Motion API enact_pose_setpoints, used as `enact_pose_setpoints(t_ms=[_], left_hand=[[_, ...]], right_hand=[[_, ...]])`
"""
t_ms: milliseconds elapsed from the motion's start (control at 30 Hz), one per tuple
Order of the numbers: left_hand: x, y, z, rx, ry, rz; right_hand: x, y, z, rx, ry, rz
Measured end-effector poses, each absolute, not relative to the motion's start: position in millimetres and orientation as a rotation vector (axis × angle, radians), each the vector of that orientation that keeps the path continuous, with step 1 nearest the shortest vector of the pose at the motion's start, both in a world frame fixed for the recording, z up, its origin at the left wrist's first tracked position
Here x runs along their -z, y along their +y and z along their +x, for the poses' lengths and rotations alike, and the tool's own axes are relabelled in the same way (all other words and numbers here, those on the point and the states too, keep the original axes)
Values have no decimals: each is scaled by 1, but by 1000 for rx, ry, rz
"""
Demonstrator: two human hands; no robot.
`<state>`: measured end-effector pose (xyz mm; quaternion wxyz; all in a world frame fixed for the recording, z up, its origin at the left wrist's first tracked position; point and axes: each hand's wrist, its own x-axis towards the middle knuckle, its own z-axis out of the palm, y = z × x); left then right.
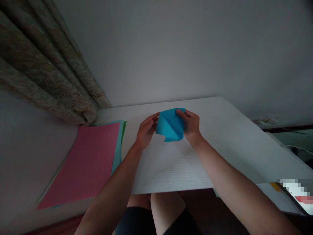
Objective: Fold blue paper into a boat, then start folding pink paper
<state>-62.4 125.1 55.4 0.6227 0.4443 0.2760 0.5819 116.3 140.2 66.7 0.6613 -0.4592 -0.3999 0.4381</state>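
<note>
A folded sheet of blue paper [171,125] is held up above the white table, with creases running across it and a notch along its lower left edge. My right hand [191,122] grips its right side, thumb on the front face and fingers behind. On the other side, my left hand [147,129] is at the paper's left edge, its fingers curled and partly hidden behind the sheet. How firmly the left fingers pinch the edge is hard to see.
On the left of the white table [171,173] lies a stack of large coloured sheets, a pink sheet [90,160] on top. A patterned curtain [56,65] hangs at the upper left. A device with a bright screen [299,195] sits at the lower right.
</note>
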Motion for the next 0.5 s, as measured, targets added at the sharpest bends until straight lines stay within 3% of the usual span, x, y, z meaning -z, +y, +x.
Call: enact_pose_setpoints(t_ms=[100, 200, 400, 500], left_hand=[[-54, 122, -60, -1254, 643, 1066], [-52, 122, -61, -1244, 705, 1157], [-45, 127, -64, -1151, 734, 1212], [-44, 130, -64, -1179, 782, 1173]], right_hand=[[-65, 145, 119, -1367, -811, -1054], [-61, 148, 119, -1493, -832, -1082], [-53, 150, 119, -1470, -905, -1130], [-54, 149, 121, -1204, -1037, -1084]])
